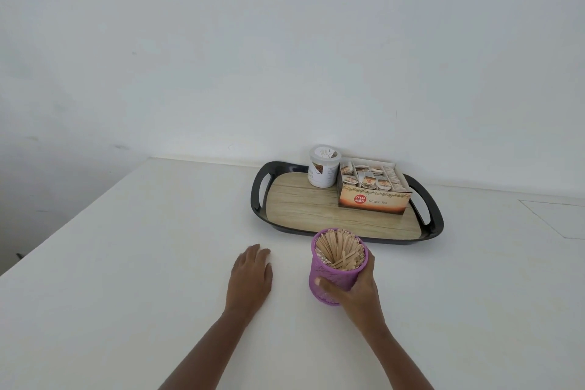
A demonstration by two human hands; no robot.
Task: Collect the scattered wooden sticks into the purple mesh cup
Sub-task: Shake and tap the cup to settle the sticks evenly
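Note:
The purple mesh cup (329, 272) stands upright on the white table (142, 247), just in front of the tray. Several wooden sticks (340, 248) fill it, standing on end. My right hand (356, 290) grips the cup from its right side, thumb across the front wall and fingers round the back. My left hand (251, 274) lies flat on the table to the left of the cup, palm down with fingers straight, holding nothing. No loose sticks show on the table.
A black tray with a wood-pattern base (304, 209) sits behind the cup. On it stand a white lidded tub (323, 169) and an open ginger tea box (372, 191) of sachets. The table's left edge runs diagonally; a white wall lies behind.

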